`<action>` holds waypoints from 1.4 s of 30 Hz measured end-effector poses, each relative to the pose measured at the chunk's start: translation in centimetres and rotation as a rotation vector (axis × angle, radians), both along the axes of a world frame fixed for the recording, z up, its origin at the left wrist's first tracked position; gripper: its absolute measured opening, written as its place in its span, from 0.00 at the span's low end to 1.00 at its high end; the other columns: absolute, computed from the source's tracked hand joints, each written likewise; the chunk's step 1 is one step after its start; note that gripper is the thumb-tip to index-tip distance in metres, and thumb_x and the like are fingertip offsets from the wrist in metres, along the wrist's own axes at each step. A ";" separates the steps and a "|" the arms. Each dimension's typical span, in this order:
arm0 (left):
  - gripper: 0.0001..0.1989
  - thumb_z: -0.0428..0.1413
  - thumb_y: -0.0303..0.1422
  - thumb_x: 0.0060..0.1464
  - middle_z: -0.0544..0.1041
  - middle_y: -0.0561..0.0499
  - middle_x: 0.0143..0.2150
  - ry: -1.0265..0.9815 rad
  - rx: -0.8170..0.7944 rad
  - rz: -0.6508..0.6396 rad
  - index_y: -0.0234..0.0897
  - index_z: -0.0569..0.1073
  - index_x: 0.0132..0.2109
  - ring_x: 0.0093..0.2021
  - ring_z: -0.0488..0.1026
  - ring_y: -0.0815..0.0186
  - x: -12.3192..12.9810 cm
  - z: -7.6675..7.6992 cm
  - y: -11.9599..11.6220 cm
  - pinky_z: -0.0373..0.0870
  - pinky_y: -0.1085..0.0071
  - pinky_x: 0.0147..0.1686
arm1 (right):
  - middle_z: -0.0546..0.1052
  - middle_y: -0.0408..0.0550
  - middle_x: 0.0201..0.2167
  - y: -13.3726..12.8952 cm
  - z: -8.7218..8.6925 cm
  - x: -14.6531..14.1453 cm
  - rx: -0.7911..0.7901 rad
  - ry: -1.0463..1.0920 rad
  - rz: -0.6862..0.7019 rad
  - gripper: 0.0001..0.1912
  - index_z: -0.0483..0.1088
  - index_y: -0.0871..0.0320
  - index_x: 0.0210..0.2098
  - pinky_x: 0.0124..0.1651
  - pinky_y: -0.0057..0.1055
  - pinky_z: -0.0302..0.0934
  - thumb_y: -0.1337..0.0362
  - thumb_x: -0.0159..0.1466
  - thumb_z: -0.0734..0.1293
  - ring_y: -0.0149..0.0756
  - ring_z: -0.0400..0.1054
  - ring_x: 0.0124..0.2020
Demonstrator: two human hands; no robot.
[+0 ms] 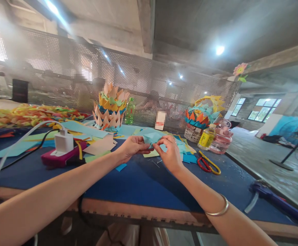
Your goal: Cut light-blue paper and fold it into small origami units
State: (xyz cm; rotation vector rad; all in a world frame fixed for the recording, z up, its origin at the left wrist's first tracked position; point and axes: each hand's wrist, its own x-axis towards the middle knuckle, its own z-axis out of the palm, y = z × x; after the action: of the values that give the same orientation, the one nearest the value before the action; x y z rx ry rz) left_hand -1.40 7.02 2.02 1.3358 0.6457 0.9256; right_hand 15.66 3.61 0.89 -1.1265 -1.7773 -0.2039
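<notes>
A light blue piece of folded paper (pixel 152 136) is held up between both hands over the middle of the table. My left hand (pixel 133 148) pinches its left side, thumb in front. On the right, my right hand (pixel 169 152) grips the lower right edge between thumb and fingertips. Behind and below the hands lie loose sheets of coloured paper (pixel 101 145), blue, peach, green and yellow. Scissors with red and yellow handles (pixel 208 163) rest just right of my right hand. A few thin pin-like pieces (pixel 155 163) lie beneath the hands.
A purple power strip (pixel 61 155) with a white charger (pixel 64 141) sits left. Paper-petal baskets (pixel 110 109) (pixel 202 116) stand at the back. Beside the right one are a yellow-labelled bottle (pixel 206 137) and a pink bottle (pixel 221 138). A blue glue gun (pixel 279 201) lies at the right edge.
</notes>
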 end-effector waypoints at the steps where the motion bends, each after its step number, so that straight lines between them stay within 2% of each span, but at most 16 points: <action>1: 0.16 0.65 0.33 0.36 0.79 0.47 0.32 0.004 -0.005 0.000 0.31 0.74 0.36 0.37 0.76 0.62 0.0 0.0 0.0 0.71 0.68 0.41 | 0.67 0.47 0.34 0.0 0.0 0.0 -0.003 -0.002 -0.004 0.11 0.69 0.57 0.27 0.44 0.36 0.57 0.58 0.60 0.62 0.37 0.61 0.39; 13: 0.18 0.65 0.34 0.37 0.79 0.47 0.33 0.016 0.045 -0.020 0.32 0.74 0.37 0.37 0.76 0.63 0.2 0.1 -0.3 0.70 0.68 0.41 | 0.67 0.48 0.33 -0.1 0.0 0.0 -0.020 -0.075 -0.073 0.12 0.68 0.57 0.28 0.43 0.35 0.56 0.57 0.61 0.60 0.38 0.61 0.38; 19: 0.20 0.65 0.33 0.35 0.79 0.48 0.32 0.062 0.111 0.047 0.32 0.74 0.38 0.34 0.76 0.65 0.4 0.0 -0.5 0.70 0.69 0.40 | 0.67 0.47 0.33 -0.3 0.1 0.0 -0.004 -0.090 -0.075 0.12 0.67 0.57 0.28 0.43 0.35 0.56 0.57 0.62 0.60 0.38 0.61 0.38; 24: 0.18 0.65 0.34 0.36 0.79 0.47 0.31 0.045 0.090 0.066 0.32 0.74 0.36 0.35 0.76 0.63 0.3 0.1 -0.5 0.70 0.69 0.39 | 0.67 0.47 0.33 -0.5 0.2 -0.2 0.003 -0.074 -0.070 0.12 0.66 0.57 0.28 0.44 0.36 0.56 0.57 0.62 0.60 0.38 0.61 0.39; 27: 0.18 0.65 0.34 0.36 0.79 0.46 0.32 0.033 0.082 0.075 0.32 0.74 0.37 0.36 0.76 0.63 0.3 0.3 -0.6 0.70 0.68 0.40 | 0.66 0.48 0.34 -0.4 0.1 -0.2 0.024 -0.001 -0.069 0.12 0.64 0.57 0.31 0.45 0.37 0.55 0.54 0.60 0.61 0.39 0.61 0.39; 29: 0.18 0.65 0.34 0.37 0.79 0.46 0.33 0.020 0.083 0.075 0.32 0.74 0.37 0.36 0.76 0.62 0.2 0.4 -0.6 0.70 0.68 0.40 | 0.66 0.49 0.36 -0.2 -0.1 -0.2 0.020 0.104 -0.072 0.16 0.63 0.58 0.37 0.44 0.37 0.56 0.52 0.57 0.64 0.39 0.61 0.40; 31: 0.17 0.64 0.34 0.38 0.79 0.46 0.34 0.003 0.086 0.076 0.32 0.74 0.37 0.36 0.76 0.63 0.2 0.4 -0.6 0.70 0.68 0.41 | 0.66 0.50 0.38 0.0 -0.3 -0.2 -0.035 0.227 -0.054 0.25 0.59 0.59 0.44 0.41 0.35 0.58 0.51 0.54 0.66 0.38 0.61 0.39; 33: 0.16 0.64 0.34 0.38 0.79 0.47 0.34 -0.010 0.095 0.082 0.32 0.74 0.36 0.36 0.76 0.64 0.1 0.4 -0.5 0.70 0.68 0.41 | 0.67 0.50 0.38 0.3 -0.6 -0.3 -0.139 0.320 0.004 0.28 0.58 0.59 0.46 0.37 0.32 0.59 0.50 0.52 0.66 0.36 0.62 0.37; 37: 0.15 0.64 0.34 0.37 0.79 0.48 0.34 -0.011 0.101 0.098 0.33 0.75 0.35 0.34 0.75 0.66 0.0 0.5 -0.5 0.69 0.67 0.42 | 0.70 0.45 0.29 0.5 -0.7 -0.5 -0.334 0.351 0.139 0.18 0.65 0.59 0.32 0.31 0.26 0.56 0.50 0.52 0.65 0.31 0.62 0.30; 39: 0.15 0.64 0.34 0.37 0.79 0.48 0.33 -0.003 0.097 0.092 0.33 0.75 0.36 0.33 0.75 0.66 0.0 0.5 -0.5 0.69 0.67 0.42 | 0.69 0.42 0.25 0.3 -0.6 -0.6 -0.371 0.356 0.166 0.18 0.64 0.59 0.26 0.27 0.25 0.54 0.49 0.52 0.65 0.28 0.59 0.24; 42: 0.16 0.64 0.35 0.38 0.79 0.47 0.33 0.006 0.112 0.079 0.32 0.75 0.36 0.34 0.75 0.65 0.0 0.4 -0.5 0.69 0.67 0.42 | 0.67 0.40 0.21 0.0 -0.3 -0.7 -0.392 0.397 0.177 0.19 0.62 0.59 0.23 0.23 0.24 0.51 0.48 0.52 0.65 0.25 0.55 0.19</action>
State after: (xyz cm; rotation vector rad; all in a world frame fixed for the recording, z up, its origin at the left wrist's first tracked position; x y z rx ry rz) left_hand -1.40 6.56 2.47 1.4206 0.6631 1.0347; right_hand 14.95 3.65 0.63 -1.1732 -1.5782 0.4650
